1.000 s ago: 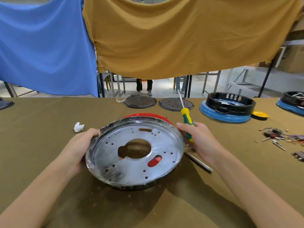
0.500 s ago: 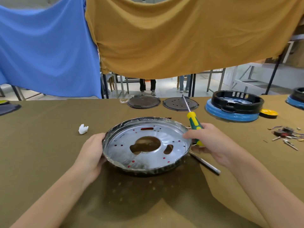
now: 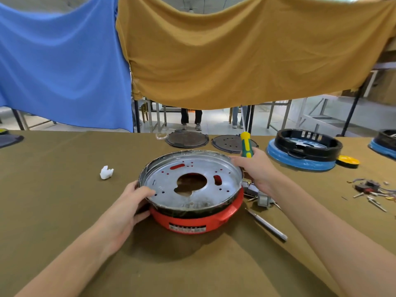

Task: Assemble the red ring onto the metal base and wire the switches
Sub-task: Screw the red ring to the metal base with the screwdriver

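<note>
- Now the metal base [image 3: 190, 181] sits on the red ring [image 3: 198, 219], which shows beneath my fingers.
- Left hand [image 3: 126, 207] grips the rim; right hand [image 3: 257, 170] holds the screwdriver [image 3: 246, 146] and touches the rim.
- Seating looks done; fastening next, I judge.

Both bare forearms reach forward; the left hand [image 3: 128, 202] curls fingers at nine o'clock, while the right hand [image 3: 256, 168] grips at two o'clock.
</note>
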Demonstrator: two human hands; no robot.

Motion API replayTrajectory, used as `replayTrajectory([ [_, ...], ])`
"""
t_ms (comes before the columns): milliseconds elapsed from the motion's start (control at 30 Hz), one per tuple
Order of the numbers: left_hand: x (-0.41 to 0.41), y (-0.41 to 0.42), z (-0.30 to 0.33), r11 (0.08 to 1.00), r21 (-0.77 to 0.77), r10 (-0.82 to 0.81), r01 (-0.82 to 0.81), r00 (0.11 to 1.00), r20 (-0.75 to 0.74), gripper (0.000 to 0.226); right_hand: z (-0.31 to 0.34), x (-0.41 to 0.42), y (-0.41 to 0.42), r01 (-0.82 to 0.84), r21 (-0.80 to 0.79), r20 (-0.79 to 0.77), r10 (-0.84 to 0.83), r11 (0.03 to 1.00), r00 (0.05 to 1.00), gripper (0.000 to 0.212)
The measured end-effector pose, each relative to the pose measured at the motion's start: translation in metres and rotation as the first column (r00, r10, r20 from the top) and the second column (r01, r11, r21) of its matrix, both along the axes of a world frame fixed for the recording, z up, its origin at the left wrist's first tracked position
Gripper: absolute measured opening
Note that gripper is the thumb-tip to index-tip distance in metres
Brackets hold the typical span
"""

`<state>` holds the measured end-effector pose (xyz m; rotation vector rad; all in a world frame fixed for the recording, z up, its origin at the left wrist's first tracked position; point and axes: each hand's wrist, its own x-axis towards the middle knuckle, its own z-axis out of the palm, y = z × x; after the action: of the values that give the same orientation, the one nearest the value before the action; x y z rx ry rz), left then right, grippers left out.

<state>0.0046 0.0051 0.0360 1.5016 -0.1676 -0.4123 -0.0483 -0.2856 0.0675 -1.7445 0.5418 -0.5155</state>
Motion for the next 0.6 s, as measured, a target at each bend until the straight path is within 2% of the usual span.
replayTrajectory([
  [133, 0.001, -0.001, -0.003, 1.000, 0.002, -0.009, 0.009, 1.000, 0.012, 0.037, -0.008, 0.010, -0.004, 0.012, -0.098, -0.062, -0.018, 0.995, 0.998, 0.039],
  [233, 0.001, -0.004, -0.007, 1.000, -0.008, 0.021, -0.021, 1.000, 0.005, 0.034, -0.010, 0.002, -0.010, -0.047, 0.086, -0.058, 0.052, 0.995, 0.997, 0.044],
  [300, 0.001, -0.006, -0.006, 0.997, -0.021, 0.069, -0.069, 0.998, -0.016, 0.028, -0.011, -0.009, -0.013, -0.125, 0.193, -0.040, 0.135, 0.973, 0.990, 0.037],
  [467, 0.012, 0.000, 0.006, 0.986, 0.026, 0.168, -0.167, 0.984, -0.054, 0.010, -0.006, -0.025, -0.011, -0.144, 0.216, 0.117, 0.121, 0.966, 0.986, 0.015],
  [533, 0.012, 0.004, 0.009, 0.982, 0.065, 0.184, -0.179, 0.980, -0.078, 0.009, 0.001, -0.032, -0.007, -0.179, 0.243, 0.149, 0.145, 0.954, 0.978, 0.009],
  [600, 0.009, 0.004, 0.012, 0.982, 0.050, 0.186, -0.181, 0.976, -0.110, 0.014, 0.003, -0.038, -0.001, -0.210, 0.243, 0.151, 0.177, 0.947, 0.973, 0.012],
])
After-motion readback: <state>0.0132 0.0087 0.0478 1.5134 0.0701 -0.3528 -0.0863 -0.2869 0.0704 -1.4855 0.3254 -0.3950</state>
